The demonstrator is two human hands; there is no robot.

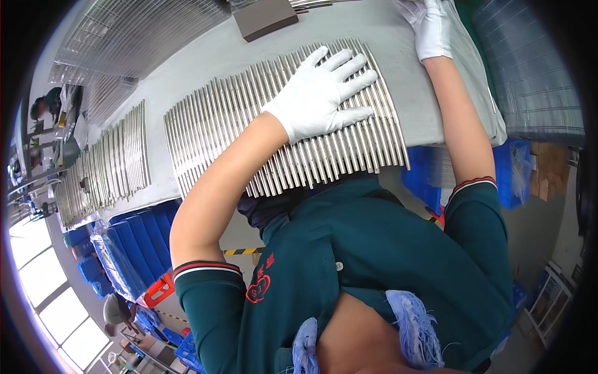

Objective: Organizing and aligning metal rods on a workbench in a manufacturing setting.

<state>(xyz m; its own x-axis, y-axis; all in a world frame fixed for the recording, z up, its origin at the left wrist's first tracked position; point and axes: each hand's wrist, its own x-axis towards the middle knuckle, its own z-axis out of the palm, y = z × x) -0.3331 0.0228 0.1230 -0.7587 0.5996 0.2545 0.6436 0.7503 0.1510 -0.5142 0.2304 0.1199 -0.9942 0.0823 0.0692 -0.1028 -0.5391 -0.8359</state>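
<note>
- Metal tubes, slim and silvery, lie side by side in a broad row on the cloth-covered table, near the person's body.
- Left hand, white-gloved, rests palm down across the row, fingers spread.
- Right hand, also gloved, is at the upper picture edge, apart from the row; its grip cannot be told.
- A second tube row lies to the left.
- A grey-brown box sits beyond the tubes.

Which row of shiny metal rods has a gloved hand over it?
The larger row, near the middle of the view: the left hand lies spread over it. The smaller row, farther left, has no hand over it.
</note>
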